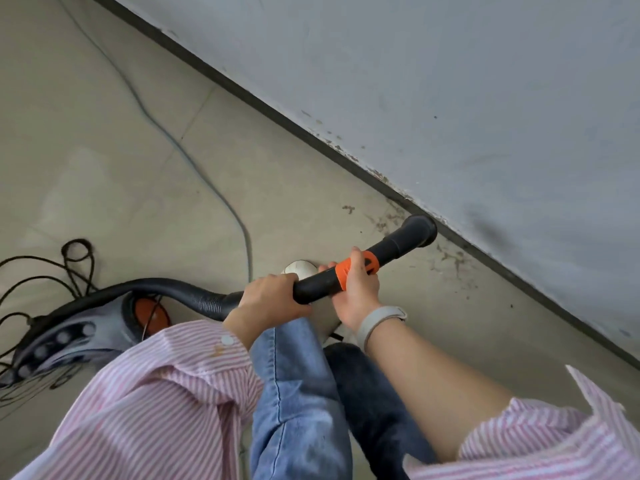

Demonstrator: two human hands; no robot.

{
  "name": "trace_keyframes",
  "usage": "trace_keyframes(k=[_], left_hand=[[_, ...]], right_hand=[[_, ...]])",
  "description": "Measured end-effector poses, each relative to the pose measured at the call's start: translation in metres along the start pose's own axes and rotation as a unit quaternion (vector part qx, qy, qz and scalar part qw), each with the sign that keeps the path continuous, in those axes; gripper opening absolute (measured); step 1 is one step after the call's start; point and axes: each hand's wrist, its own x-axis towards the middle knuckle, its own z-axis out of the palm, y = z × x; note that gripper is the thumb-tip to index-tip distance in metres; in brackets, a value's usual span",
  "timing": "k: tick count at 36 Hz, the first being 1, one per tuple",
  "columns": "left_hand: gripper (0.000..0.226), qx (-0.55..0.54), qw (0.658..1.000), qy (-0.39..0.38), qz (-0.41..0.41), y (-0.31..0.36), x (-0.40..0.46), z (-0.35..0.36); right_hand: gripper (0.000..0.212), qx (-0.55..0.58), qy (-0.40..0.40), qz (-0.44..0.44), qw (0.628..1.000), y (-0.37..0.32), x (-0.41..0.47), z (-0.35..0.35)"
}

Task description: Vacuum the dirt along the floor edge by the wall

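Striped sleeves (145, 403) and denim knee (298, 393) seen nearest, low posture judged as crouch for reach to wall base. Vacuum tube (322, 284) held two-handed: left hand (273, 299) wrapped over rear end by ribbed hose (194, 296), right hand (358, 289) clamped around orange collar (346, 271), likely for steering. Nozzle (420, 230) set against dark skirting (346, 157), between dirt patches (388, 216) along floor edge. Canister (69, 337) and tangled cord (41, 271) parked behind, left.
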Motion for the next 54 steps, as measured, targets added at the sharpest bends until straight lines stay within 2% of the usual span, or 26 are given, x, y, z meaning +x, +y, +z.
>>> trace_keyframes(k=[4,8,17,26,33,38,47,54], left_hand=[[0.03,-0.013,1.0,0.026,-0.009,0.014,0.005,0.013],[0.031,-0.025,0.998,0.051,-0.029,0.026,0.005,0.034],[0.025,-0.007,0.99,0.129,-0.06,0.077,-0.01,0.108],[0.028,0.012,0.99,0.132,-0.046,0.122,-0.015,0.182],[0.03,0.006,0.988,0.15,-0.031,0.135,0.006,0.227],[0.036,0.006,0.978,0.203,-0.037,0.126,0.038,0.25],[0.04,-0.06,0.944,0.301,-0.119,0.081,0.13,0.263],[0.044,-0.054,0.917,0.372,-0.133,0.073,0.197,0.242]], right_hand=[[0.04,-0.007,0.011,-0.009,1.0,-0.009,0.01,-0.012],[0.044,-0.017,-0.003,-0.004,1.0,-0.012,0.018,-0.029],[0.035,-0.046,-0.048,0.004,0.998,-0.014,0.036,-0.109],[0.035,-0.069,-0.045,0.014,0.997,-0.013,0.058,-0.195],[0.03,-0.103,-0.046,-0.009,0.994,-0.005,0.1,-0.226],[0.028,-0.139,-0.08,-0.008,0.987,-0.003,0.149,-0.22],[0.02,-0.225,-0.193,-0.056,0.953,0.008,0.244,-0.14],[0.029,-0.272,-0.249,-0.09,0.925,-0.018,0.3,-0.088]])
